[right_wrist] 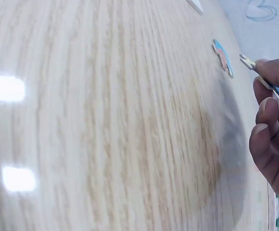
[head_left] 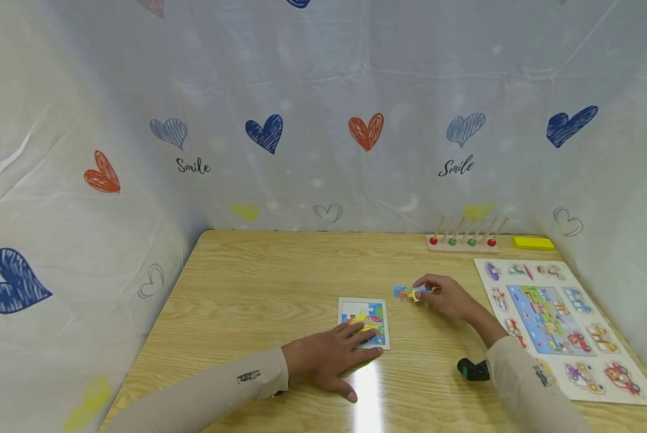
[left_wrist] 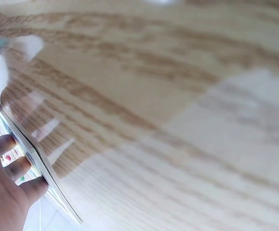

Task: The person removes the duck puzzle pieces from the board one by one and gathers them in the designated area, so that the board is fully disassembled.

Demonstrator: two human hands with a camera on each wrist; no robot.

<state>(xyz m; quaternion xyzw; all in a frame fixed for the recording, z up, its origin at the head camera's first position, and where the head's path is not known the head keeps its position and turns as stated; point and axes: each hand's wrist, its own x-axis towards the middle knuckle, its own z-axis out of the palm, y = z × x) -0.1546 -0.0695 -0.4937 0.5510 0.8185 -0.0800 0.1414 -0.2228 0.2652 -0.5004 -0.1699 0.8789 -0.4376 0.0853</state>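
My left hand (head_left: 337, 355) lies spread over a small white-framed jigsaw board (head_left: 385, 343), with its fingers stretched across the picture pieces. In the left wrist view, those fingertips rest at the edge of the board (left_wrist: 45, 161). A bare white patch (head_left: 350, 308) shows in the board's upper left. Thumb and fingers of my right hand (head_left: 448, 297) pinch a yellow and blue puzzle piece (right_wrist: 247, 61), held above the table. Just beyond it, another puzzle piece (right_wrist: 222, 58), blue and orange-red, lies on the wood.
A large picture puzzle board (head_left: 551, 319) lies at the right of the table. Behind it are a peg stand (head_left: 461, 245) with red and green beads and a yellow block (head_left: 533, 243). A small black object (head_left: 473, 370) sits by the right sleeve. Printed sheeting hangs around the table.
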